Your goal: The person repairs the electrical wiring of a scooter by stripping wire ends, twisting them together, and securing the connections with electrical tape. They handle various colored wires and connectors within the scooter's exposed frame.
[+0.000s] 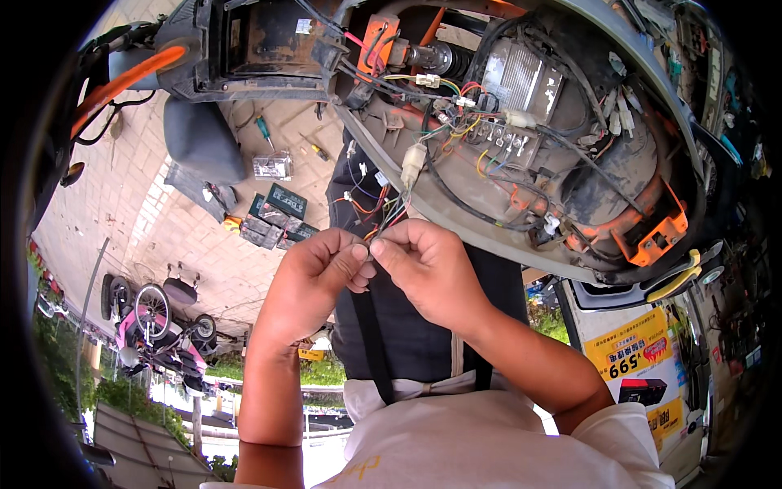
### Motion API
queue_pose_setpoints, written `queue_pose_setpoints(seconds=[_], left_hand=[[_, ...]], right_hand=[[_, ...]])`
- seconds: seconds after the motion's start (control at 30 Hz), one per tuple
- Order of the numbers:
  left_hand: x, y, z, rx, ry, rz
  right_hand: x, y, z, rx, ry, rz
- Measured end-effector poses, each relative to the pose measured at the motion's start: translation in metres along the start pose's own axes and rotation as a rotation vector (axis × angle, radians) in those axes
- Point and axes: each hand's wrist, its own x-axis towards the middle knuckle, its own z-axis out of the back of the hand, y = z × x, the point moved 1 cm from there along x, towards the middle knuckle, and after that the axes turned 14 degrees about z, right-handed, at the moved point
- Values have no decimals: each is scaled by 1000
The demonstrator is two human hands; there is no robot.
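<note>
My left hand [322, 273] and my right hand [428, 273] meet at lap level, both pinched on thin coloured wires [389, 210] whose ends are hidden by my fingers. Those wires run up toward an opened scooter body [472, 204], where a white connector [414, 163] hangs at the plastic rim. Inside lie a ribbed silver controller [513, 77], a terminal block [505, 138], tangled cables and orange metal frame parts [652, 236]. Several small white plugs [380, 178] dangle on wires over my dark lap, just beyond my hands.
On the paving [138, 212] lie a detached black seat [199, 138], a teal-handled screwdriver [262, 129], a yellow-handled tool [316, 151], a wrapped packet [273, 165] and several batteries [281, 204]. Pink two-wheelers [155, 342] stand farther left. A yellow sign [623, 346] is at right.
</note>
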Motion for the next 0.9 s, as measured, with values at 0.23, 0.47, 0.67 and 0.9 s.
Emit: queue_pose_setpoints(seconds=[0.23, 0.47, 0.67, 0.9], left_hand=[[-10, 3, -15, 97, -89, -150], [-12, 9, -21, 49, -70, -193], [-17, 5, -21, 134, -138, -226], [-17, 4, -14, -16, -32, -88]], right_hand=[[-18, 15, 5, -185, 35, -98], [-22, 14, 6, -66, -3, -66], [-10, 15, 10, -72, 133, -75], [-5, 11, 14, -68, 167, -125]])
